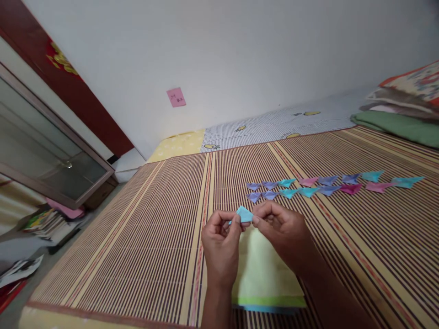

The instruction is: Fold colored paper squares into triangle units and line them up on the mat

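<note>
A small folded light-blue paper (pixel 244 214) is held up between my two hands. My left hand (pixel 222 237) pinches its left side with thumb and fingers, while my right hand (pixel 283 228) grips its right corner between thumb and forefinger. Below my hands lies a stack of square paper (pixel 267 274), pale yellow on top with green and blue edges showing at the front. Beyond my right hand, two rows of folded paper shapes in purple, blue, pink and magenta (pixel 350 188) rest on the striped mat (pixel 154 237).
Folded green cloth (pixel 398 125) and a patterned pillow (pixel 420 87) are piled at the far right. A pink note (pixel 176 97) is on the wall. At the left stand a glass-panelled cabinet door (pixel 44 151) and a pile of books (pixel 43 224) beside the bed.
</note>
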### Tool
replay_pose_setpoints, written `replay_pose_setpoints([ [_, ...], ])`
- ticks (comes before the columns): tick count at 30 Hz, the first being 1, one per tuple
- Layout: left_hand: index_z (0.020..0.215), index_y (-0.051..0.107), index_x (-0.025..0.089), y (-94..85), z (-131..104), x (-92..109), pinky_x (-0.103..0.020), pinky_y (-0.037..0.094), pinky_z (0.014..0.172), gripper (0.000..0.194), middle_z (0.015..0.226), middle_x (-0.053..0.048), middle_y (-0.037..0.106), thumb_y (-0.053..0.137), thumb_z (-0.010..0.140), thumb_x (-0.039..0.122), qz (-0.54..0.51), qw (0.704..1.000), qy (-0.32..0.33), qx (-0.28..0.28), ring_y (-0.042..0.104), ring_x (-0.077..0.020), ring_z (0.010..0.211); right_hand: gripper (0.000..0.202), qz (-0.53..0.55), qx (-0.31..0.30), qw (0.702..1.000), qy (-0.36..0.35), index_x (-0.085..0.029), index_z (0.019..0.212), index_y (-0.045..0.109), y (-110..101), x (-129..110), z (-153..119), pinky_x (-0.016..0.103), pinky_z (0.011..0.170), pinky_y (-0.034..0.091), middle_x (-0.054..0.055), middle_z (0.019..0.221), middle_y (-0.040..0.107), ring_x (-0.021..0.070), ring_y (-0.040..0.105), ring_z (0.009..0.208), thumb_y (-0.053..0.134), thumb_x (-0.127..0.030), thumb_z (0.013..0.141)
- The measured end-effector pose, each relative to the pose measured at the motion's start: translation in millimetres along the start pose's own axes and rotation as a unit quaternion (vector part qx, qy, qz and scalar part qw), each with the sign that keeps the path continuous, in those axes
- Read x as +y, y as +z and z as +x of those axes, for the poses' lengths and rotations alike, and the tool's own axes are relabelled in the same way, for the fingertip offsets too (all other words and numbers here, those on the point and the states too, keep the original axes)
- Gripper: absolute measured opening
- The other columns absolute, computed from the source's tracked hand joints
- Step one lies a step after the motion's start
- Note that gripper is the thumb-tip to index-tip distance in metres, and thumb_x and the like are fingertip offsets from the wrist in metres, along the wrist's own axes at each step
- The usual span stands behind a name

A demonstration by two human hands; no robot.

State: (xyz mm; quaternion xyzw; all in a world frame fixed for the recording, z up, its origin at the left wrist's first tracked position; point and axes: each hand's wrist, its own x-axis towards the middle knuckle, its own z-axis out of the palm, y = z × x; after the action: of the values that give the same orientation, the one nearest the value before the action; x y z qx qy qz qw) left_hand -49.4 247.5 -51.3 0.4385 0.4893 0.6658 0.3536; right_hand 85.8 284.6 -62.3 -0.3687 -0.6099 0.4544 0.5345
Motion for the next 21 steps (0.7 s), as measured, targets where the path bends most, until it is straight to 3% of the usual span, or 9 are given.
replay_pose_setpoints([
  [7,0.075,0.066,0.016,5.6,-1.1,0.3,-0.022,0.056,0.063,0.014,0.068,-0.001,0.07,0.075,0.084,0.023,-0.014,1.0,-0.003,0.021,0.068,-0.0129,0.065,0.013,0.006,0.041,0.999,-0.019,-0.021,0.073,0.059,4.3,2.1,-1.3,0.033,0.069,0.053,0.001,0.078,0.066,0.0182,0.065,0.074,0.068,-0.018,0.083],
  [17,0.078,0.062,0.017,7.0,-2.7,-3.3,-0.023,0.057,0.063,0.017,0.069,0.0,0.07,0.077,0.084,0.024,-0.031,0.999,-0.001,0.038,0.07,-0.0138,0.064,0.013,-0.018,0.044,0.998,-0.039,-0.022,0.074,0.057,5.7,3.8,-0.4,0.036,0.073,0.054,0.002,0.078,0.065,0.0198,0.065,0.076,0.067,-0.02,0.083],
  [21,0.081,0.063,0.017,6.3,-1.3,-3.2,-0.023,0.058,0.063,0.015,0.071,-0.001,0.071,0.076,0.085,0.024,-0.022,0.999,0.003,0.04,0.071,-0.0141,0.065,0.01,0.007,0.004,0.999,0.04,-0.021,0.081,0.06,2.4,4.7,1.0,0.033,0.069,0.053,0.002,0.075,0.067,0.0186,0.066,0.072,0.067,-0.026,0.085],
])
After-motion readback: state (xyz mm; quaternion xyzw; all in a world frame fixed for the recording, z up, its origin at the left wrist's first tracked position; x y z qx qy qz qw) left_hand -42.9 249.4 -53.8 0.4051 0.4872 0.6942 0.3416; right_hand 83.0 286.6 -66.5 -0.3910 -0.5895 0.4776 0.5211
